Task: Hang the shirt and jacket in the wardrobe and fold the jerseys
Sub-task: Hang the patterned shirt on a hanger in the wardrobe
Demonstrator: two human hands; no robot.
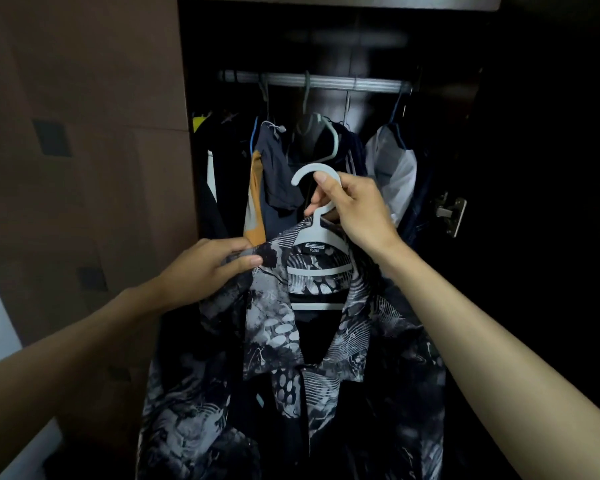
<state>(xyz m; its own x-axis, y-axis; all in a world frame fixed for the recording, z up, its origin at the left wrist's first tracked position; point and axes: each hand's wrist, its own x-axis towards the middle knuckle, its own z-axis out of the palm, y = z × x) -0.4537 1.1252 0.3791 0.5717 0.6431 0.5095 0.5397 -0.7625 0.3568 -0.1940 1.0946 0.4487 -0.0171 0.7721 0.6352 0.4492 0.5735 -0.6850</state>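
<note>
Head view, forward-down, close to wardrobe [326,46]

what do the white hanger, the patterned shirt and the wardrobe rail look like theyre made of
Hanger: probably moulded plastic, matte white, judging by its flat, smooth one-piece hook and bars.
Shirt: thin woven fabric, soft and matte; it drapes and creases loosely under the left hand.
Rail: likely metal, a silvery ribbed bar with a dull sheen in the dim light.

Metal wardrobe rail [326,81] with dark garments [278,168] on hangers [333,140]
</note>
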